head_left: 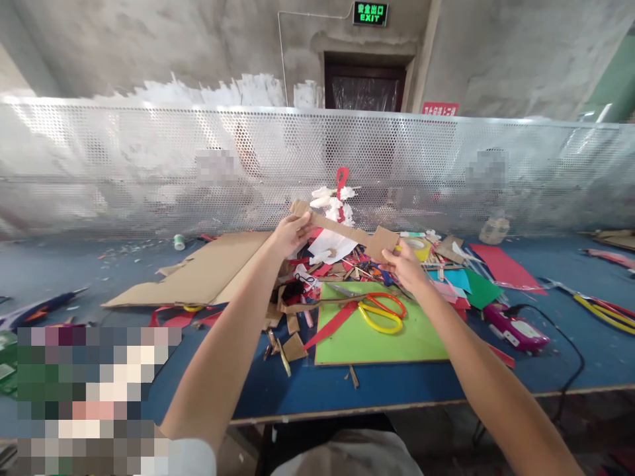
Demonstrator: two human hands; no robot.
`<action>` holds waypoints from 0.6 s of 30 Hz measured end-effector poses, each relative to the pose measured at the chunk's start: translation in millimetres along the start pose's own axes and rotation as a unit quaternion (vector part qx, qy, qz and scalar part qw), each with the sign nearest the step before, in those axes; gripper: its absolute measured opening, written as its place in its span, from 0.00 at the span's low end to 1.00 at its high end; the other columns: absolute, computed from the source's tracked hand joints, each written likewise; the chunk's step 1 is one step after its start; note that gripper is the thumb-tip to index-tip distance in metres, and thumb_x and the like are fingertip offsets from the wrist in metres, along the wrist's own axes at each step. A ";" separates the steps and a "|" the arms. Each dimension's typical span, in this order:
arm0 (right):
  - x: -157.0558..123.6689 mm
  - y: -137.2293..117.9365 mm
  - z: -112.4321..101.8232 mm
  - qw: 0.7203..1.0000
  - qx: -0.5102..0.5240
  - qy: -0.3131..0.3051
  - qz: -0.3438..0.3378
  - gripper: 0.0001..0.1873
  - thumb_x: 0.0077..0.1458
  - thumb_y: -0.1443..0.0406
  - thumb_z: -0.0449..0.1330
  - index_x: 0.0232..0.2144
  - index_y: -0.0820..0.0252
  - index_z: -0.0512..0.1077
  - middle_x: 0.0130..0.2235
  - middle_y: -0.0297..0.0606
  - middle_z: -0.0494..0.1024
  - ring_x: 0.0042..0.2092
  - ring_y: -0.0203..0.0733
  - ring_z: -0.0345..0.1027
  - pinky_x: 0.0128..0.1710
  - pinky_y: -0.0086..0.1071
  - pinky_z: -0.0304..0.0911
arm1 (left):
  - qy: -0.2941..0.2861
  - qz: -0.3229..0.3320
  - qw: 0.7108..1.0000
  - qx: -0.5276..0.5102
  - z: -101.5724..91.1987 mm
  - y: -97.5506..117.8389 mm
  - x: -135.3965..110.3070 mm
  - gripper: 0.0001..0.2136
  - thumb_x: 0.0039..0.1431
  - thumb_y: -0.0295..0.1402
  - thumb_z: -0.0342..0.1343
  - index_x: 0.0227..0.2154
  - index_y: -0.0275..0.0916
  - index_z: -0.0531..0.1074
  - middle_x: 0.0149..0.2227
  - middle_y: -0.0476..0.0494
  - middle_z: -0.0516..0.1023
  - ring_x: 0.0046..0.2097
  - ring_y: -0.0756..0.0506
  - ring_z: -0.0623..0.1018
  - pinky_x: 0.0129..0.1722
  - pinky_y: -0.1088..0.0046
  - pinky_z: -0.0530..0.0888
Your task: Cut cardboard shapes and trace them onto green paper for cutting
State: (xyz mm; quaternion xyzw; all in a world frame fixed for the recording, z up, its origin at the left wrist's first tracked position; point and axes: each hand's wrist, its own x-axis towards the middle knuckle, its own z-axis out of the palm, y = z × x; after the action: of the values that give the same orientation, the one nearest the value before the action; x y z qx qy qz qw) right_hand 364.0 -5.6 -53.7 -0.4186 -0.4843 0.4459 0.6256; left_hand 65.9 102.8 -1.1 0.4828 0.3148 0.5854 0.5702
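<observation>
Both hands hold a long, narrow piece of brown cardboard [342,229] up over the cluttered table. Its left end is pinched by my left hand [292,235], fingers closed. At the other end, where the piece widens to a square, my right hand [405,264] grips the lower right corner between thumb and fingers. Below the hands, scissors [381,322] with yellow and orange handles lie on a light green sheet [357,347]. A red paper strip [331,327] crosses that sheet. Behind the cardboard stands a white and red paper piece [342,192].
Large cardboard sheets [213,268] lie to the left. Scraps and sticks [347,268] pile up in the middle. On the right are a red sheet [506,264], a magenta device [516,329] with a black cord and pliers [595,305]. A perforated metal panel [163,178] closes off the back.
</observation>
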 end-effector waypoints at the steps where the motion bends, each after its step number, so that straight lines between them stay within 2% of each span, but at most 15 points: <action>1: -1.8 1.6 4.8 1.000 0.006 -0.001 -0.008 0.28 0.49 0.65 0.68 0.52 0.50 0.66 0.43 0.34 0.84 0.34 0.41 0.82 0.29 0.29 0.74 | -0.035 -0.018 0.999 0.011 6.9 -2.5 -2.6 0.14 0.53 0.35 0.74 0.33 0.39 0.73 0.35 0.43 0.83 0.39 0.45 0.85 0.44 0.69 0.83; 4: -6.2 7.3 17.7 1.000 0.020 -0.014 -0.007 0.26 0.51 0.64 0.68 0.52 0.51 0.66 0.43 0.34 0.84 0.33 0.41 0.81 0.26 0.29 0.74 | -0.139 -0.046 0.988 0.055 26.5 -12.7 -10.5 0.13 0.53 0.34 0.74 0.37 0.38 0.76 0.39 0.39 0.85 0.43 0.41 0.86 0.49 0.63 0.82; 6: -7.3 10.1 21.5 0.999 0.014 -0.030 0.021 0.22 0.53 0.63 0.67 0.49 0.53 0.67 0.39 0.35 0.85 0.31 0.40 0.81 0.26 0.29 0.74 | -0.136 -0.027 0.988 0.066 34.3 -19.3 -13.1 0.12 0.54 0.35 0.74 0.36 0.38 0.77 0.40 0.39 0.85 0.43 0.41 0.86 0.51 0.62 0.82; 9: -7.2 12.2 18.7 0.995 -0.011 -0.069 0.068 0.18 0.55 0.61 0.68 0.46 0.57 0.71 0.33 0.38 0.85 0.30 0.41 0.80 0.30 0.30 0.76 | -0.120 0.005 0.991 0.065 36.4 -25.5 -13.5 0.11 0.57 0.37 0.72 0.36 0.37 0.77 0.41 0.39 0.85 0.42 0.43 0.85 0.51 0.62 0.82; 12: -7.6 15.5 13.1 0.986 -0.043 -0.132 0.094 0.17 0.53 0.59 0.72 0.43 0.60 0.76 0.34 0.42 0.86 0.33 0.42 0.81 0.32 0.30 0.77 | -0.135 0.001 0.989 0.062 34.5 -27.6 -15.4 0.12 0.59 0.39 0.70 0.38 0.38 0.76 0.41 0.40 0.85 0.40 0.44 0.85 0.49 0.62 0.82; 15: -9.1 21.2 12.3 0.980 -0.069 -0.168 0.081 0.20 0.49 0.58 0.75 0.43 0.59 0.79 0.37 0.41 0.86 0.34 0.41 0.80 0.32 0.29 0.77 | -0.195 -0.028 0.977 0.085 36.0 -27.8 -20.5 0.15 0.57 0.39 0.72 0.41 0.38 0.76 0.42 0.39 0.85 0.39 0.44 0.85 0.49 0.60 0.82; 18: -9.0 24.7 14.9 0.983 -0.075 -0.158 0.062 0.23 0.48 0.58 0.76 0.45 0.57 0.79 0.41 0.40 0.86 0.35 0.41 0.79 0.32 0.29 0.76 | -0.253 -0.043 0.958 0.128 40.1 -27.5 -25.0 0.19 0.54 0.39 0.74 0.43 0.35 0.78 0.42 0.37 0.85 0.39 0.45 0.85 0.50 0.62 0.82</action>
State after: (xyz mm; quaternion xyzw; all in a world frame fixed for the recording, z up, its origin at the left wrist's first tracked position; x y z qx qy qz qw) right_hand 344.5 -6.6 -76.6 -0.4177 -0.5820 0.5070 0.4792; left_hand 110.0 75.5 -18.0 0.6701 0.2527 0.3741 0.5892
